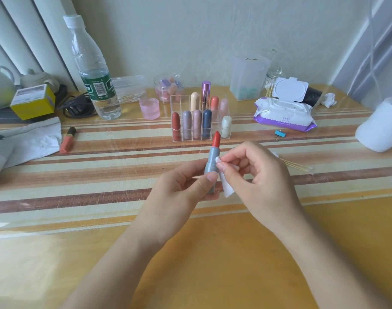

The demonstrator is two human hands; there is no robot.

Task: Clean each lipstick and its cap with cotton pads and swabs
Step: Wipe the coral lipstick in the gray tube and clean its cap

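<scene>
Mid-wipe on one lipstick (211,162). It's held upright above the table (101,175), near-centre, just this side of the clear rack (177,103) w/ the other sticks. Left grip (181,186) is closed round the lower grey tube, thumb across the front. The red bullet is wound out and bare at the top. Right grip (257,172) pinches a folded cotton pad (226,188) betw. thumb and forefinger, and the pad's top edge touches the tube's right side just under the bullet.

How I'd do this well, imo:
- **Grip:** hold the left grip low on the tube so the collar is reachable, and turn the tube w/ the left fingers rather than chase round it w/ the pad.
- **Pressure:** go light. The bullet looks soft, and this far out it would prob. smear or snap if the pad knocks it sideways.
- **Direction:** wipe the casing downward, away from the red, so colour isn't dragged over the grey.
- **Pad:** refold to a clean face once it stains.
- **Rim groove:** the pad is likely too blunt for it. Swabs (300,167) lie on the table just right of the right grip, easy reach.

Can't pick out this stick's cap anywhere in view, and it needs cleaning too. The rack sticks look capped, but I can't tell which are already done.
</scene>
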